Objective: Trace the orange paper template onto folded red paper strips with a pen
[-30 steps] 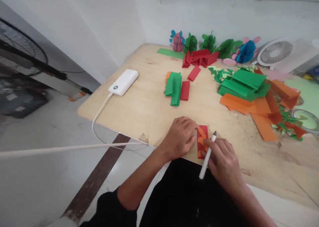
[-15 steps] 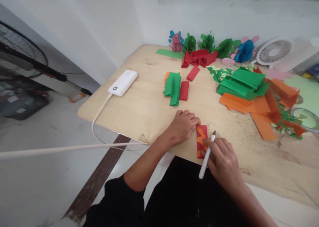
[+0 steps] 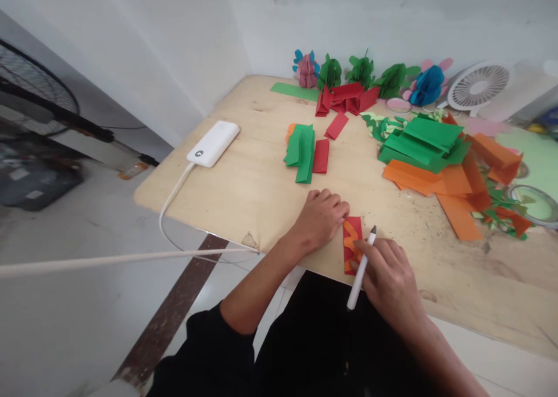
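Beneath the fingers of both hands spreads a pale wooden table [image 3: 244, 205]. Ahead and to the right of the right fingers lie loose orange sheets [image 3: 460, 214], with a stack of folded green paper [image 3: 429, 135] just beyond them. Farthest ahead on that side, near the wall, stands a small white fan [image 3: 479, 89]. The right hand [image 3: 390, 275] has its thumb and index finger closed about a white pen; the left hand [image 3: 320, 217] has its fingers bent and bunched together, and whether they grip anything I cannot tell. Well to the left of the left fingers rests a white power bank [image 3: 213, 144]; ahead of them lie folded green pieces [image 3: 300, 153]. Between the two sets of fingers is a red paper strip [image 3: 355, 225], near the table's edge. The white pen [image 3: 361, 275] slants past it. Smallest, an orange cut-out [image 3: 349, 242] lies on the strip, at the right fingertips.
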Tool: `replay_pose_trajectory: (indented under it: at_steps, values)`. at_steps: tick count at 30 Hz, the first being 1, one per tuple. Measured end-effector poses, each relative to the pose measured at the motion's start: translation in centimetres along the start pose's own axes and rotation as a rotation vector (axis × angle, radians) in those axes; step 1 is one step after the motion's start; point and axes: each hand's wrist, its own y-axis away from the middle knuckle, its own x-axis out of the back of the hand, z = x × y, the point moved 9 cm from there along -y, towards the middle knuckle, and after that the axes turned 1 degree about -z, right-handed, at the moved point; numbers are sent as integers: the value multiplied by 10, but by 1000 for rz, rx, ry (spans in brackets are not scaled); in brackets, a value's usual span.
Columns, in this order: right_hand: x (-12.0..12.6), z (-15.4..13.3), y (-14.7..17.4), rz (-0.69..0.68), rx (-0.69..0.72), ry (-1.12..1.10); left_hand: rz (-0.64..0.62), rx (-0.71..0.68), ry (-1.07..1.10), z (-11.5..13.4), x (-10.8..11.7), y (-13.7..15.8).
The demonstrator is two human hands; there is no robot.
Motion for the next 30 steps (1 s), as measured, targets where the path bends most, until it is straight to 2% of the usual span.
replay_pose_trajectory:
  at_steps: [6, 13, 21, 30]
  values:
    - [-1, 0, 0, -11, 0, 12, 128, -3, -73, 3, 0, 7]
    - [1, -2, -1, -11, 4, 10, 318, -75, -188, 23, 0, 35]
    - [-2, 0, 0, -24, -10, 8, 175, -64, -106, 28, -4, 54]
    - [-2, 0, 1, -31, -4, 4, 131, -109, -82, 34, -10, 60]
